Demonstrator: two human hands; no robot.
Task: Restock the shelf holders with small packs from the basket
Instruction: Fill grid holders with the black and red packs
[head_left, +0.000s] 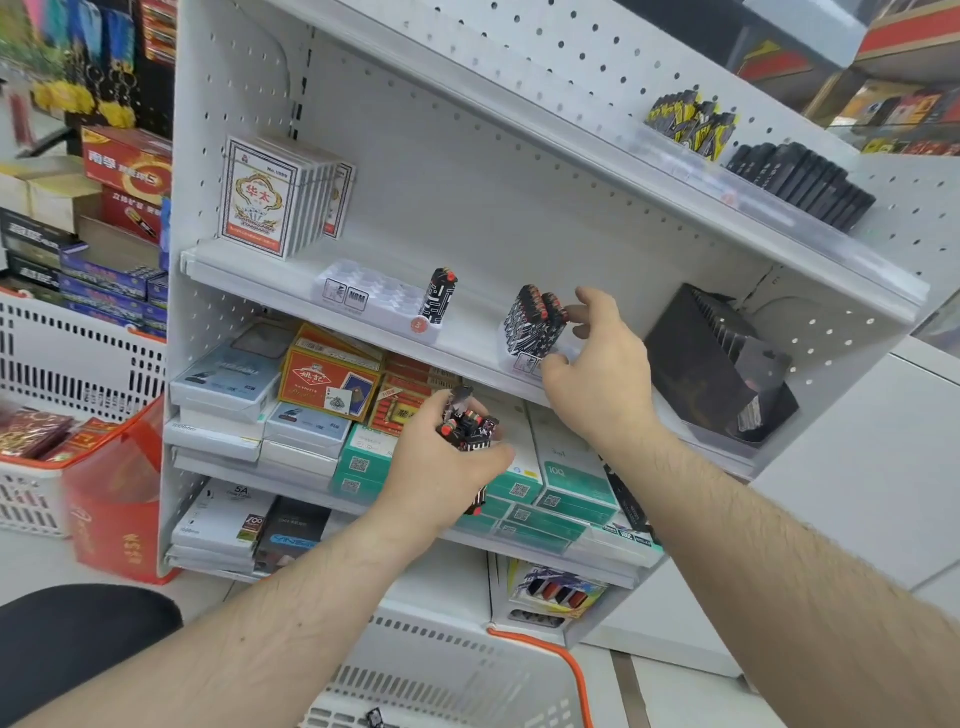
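Note:
My left hand (441, 462) grips a bundle of small black packs (470, 428) with red tops, in front of the lower shelves. My right hand (602, 358) reaches to the right holder (524, 362) on the middle shelf; its fingertips touch the black patterned packs (535, 322) standing in it, thumb at the holder's front. Further left, a white holder tray (363, 296) has one pack (439, 299) upright at its right end and many bare slots. The white basket (457, 675) with an orange rim sits below; one small pack (375, 717) lies in it.
White boxed playing cards (280, 195) stand at the shelf's left. A black display box (717, 364) stands right of my right hand. Black and yellow packs (691, 122) line the upper shelf. Boxes fill the lower shelves. A second basket (78, 358) and a red bag (114, 493) sit left.

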